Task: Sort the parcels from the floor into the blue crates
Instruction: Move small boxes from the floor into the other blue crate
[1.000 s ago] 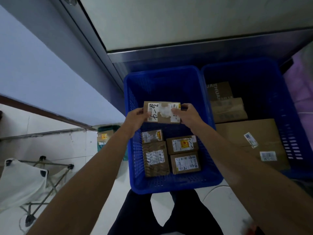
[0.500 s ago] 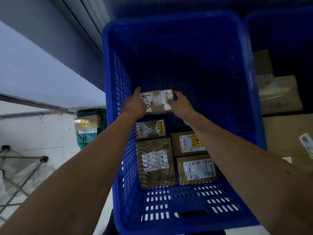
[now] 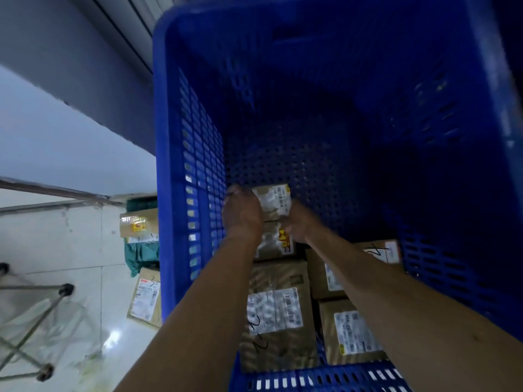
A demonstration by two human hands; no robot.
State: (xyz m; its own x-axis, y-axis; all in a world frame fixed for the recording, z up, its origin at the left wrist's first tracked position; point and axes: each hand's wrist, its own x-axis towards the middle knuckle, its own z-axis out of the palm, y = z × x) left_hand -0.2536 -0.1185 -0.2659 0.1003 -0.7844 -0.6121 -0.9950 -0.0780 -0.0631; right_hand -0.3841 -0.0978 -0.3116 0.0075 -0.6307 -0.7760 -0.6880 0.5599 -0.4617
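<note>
A small cardboard parcel (image 3: 273, 200) with a white label sits low inside the blue crate (image 3: 172, 154), near its left wall. My left hand (image 3: 242, 212) grips its left end and my right hand (image 3: 300, 223) grips its right end. Just in front of it lies a parcel with a red and yellow sticker (image 3: 278, 241). Nearer me, a larger labelled parcel (image 3: 278, 312) and two more boxes (image 3: 351, 329) lie on the crate floor. My forearms hide parts of them.
On the tiled floor left of the crate lie a taped box (image 3: 138, 224) on a green bag (image 3: 141, 254) and another labelled box (image 3: 145, 298). A folding metal stand (image 3: 34, 315) is at far left. A grey wall runs behind.
Both hands have lowered the small parcel deeper into the crate, down behind the sticker parcel. The camera has moved closer, over the crate.
</note>
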